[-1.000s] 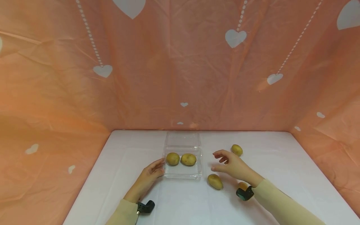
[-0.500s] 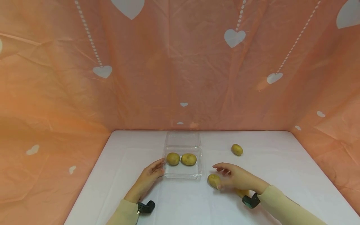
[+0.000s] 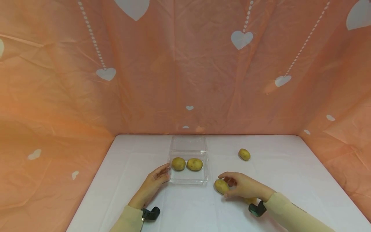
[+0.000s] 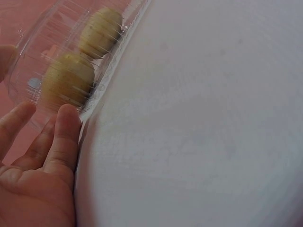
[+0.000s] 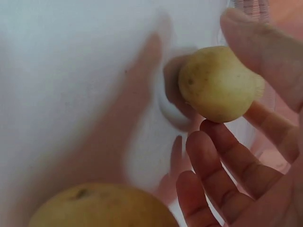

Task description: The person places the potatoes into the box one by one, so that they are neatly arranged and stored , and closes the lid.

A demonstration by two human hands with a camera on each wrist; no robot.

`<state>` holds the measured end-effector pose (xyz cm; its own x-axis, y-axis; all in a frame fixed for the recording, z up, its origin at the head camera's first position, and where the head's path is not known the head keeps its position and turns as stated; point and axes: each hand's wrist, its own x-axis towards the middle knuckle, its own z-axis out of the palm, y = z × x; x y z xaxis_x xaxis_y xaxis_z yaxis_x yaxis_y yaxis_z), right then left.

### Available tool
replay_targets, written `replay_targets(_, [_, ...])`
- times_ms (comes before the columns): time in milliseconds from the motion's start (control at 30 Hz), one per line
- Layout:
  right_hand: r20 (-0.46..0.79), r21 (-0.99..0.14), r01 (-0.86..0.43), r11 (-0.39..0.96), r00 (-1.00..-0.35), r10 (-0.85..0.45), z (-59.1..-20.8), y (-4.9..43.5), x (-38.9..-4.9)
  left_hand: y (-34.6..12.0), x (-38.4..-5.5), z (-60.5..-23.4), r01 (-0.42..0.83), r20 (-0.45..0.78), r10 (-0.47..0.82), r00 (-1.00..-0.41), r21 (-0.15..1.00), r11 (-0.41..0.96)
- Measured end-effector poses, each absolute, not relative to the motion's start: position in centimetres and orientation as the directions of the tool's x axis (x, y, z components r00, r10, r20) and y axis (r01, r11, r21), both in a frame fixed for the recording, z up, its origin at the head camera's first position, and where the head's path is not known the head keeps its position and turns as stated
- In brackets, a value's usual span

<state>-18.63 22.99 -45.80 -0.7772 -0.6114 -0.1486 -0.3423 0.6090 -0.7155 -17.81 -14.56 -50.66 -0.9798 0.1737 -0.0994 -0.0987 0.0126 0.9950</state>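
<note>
At lower right of centre in the head view, the right hand [image 3: 246, 187] is half open, thumb and fingers curved about a potato [image 3: 221, 186] on the bench [image 3: 139, 151]; no firm grip shows. The left hand [image 3: 153, 184], fingers nearly straight, is at the left side of the clear box [image 3: 188, 181], lower centre. A good grasp probably closes evenly from opposite sides, avoiding a roll and sparing the second potato [image 5: 104, 208], lower left in the right wrist view.
</note>
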Motion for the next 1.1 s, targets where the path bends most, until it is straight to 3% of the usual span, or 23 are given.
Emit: replay_targets(1100, [-0.188,-0.696,-0.332,0.637,-0.772,-0.607,-45.62,22.61,-18.56,-14.55,-17.83,-50.63,-0.075,-0.081,0.158,-0.984,0.996,0.042])
